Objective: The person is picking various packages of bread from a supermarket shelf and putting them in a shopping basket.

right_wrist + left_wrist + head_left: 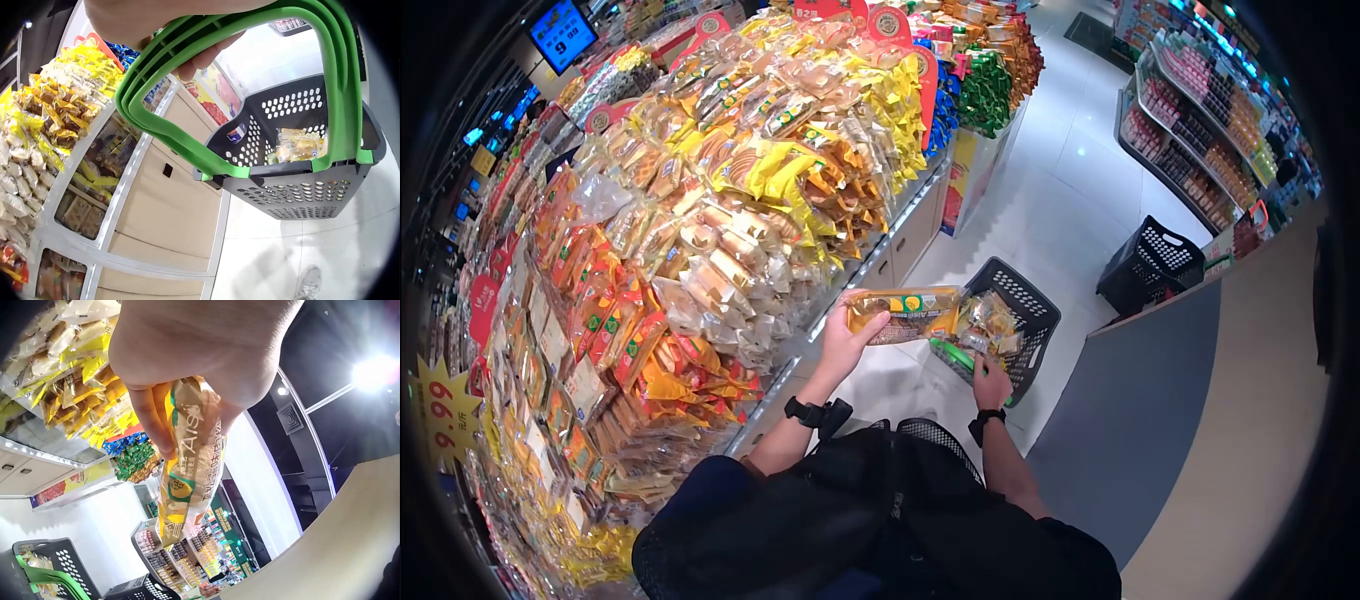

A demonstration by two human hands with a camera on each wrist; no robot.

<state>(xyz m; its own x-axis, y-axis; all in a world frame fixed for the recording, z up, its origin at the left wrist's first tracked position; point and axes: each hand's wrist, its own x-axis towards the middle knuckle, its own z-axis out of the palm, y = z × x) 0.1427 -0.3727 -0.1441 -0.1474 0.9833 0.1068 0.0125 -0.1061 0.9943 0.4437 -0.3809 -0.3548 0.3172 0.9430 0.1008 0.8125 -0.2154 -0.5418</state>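
Note:
My left hand [847,338] holds a flat packet of packaged food [912,312] with a yellow and brown printed wrapper, thumb across its front. In the left wrist view the packet [187,456] is seen nearly edge-on, pinched between thumb and fingers. My right hand [992,384] grips the green handle [345,81] of a black shopping basket [281,190]. Inside the basket lie clear-wrapped food packets [300,147] and a small blue-and-white pack [237,133]. The held packet is beside the basket's opening in the head view.
A long sloping display of wrapped snacks [730,180] runs along the left. More black baskets [1155,255] stand on the tiled floor at right. A curved grey counter [1135,420] edges the right side, with stocked shelves [1190,110] farther back.

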